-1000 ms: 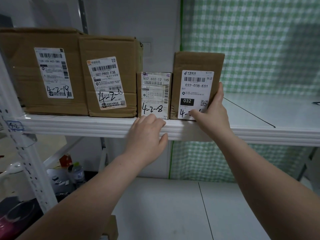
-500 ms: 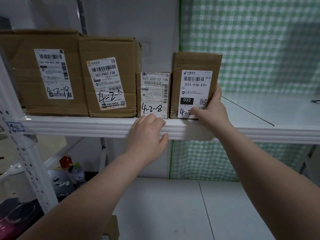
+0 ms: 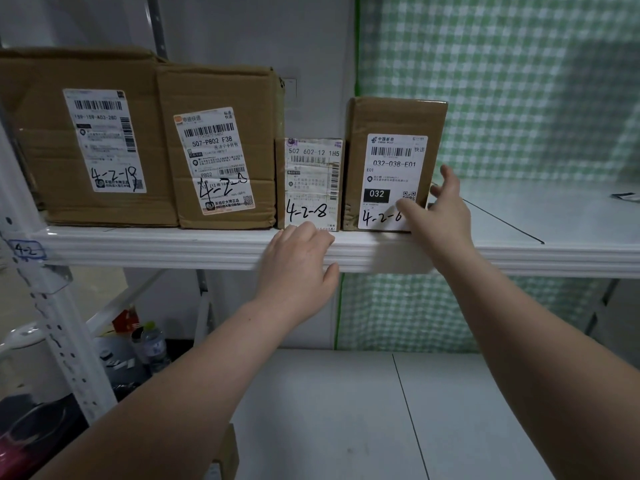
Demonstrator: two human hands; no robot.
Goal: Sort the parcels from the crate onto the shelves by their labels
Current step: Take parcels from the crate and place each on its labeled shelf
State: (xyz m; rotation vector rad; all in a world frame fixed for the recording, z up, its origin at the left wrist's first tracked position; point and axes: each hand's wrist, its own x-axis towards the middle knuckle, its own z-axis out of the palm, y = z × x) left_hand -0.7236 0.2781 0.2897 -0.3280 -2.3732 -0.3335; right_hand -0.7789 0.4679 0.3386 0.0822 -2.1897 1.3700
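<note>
White shelf point(image 3: 519, 258) tagged 4-2, green check curtain point(image 3: 519, 81) behind. Four parcels stand in a row on it, all marked 4-2-x, so this level looks correctly sorted. The 4-2-6 parcel point(image 3: 391, 119) stands upright just ahead of the right grip point(image 3: 446, 216). It touches the 4-2-8 parcel point(image 3: 311, 181), which is just above the left grip point(image 3: 298, 258). Right grip is released, fingers spread, thumb on the label. 0.5 s ago it clasped the box edge. Left grip lies slack on the shelf lip, unchanged. Crate out of view, remainder unknown.
</note>
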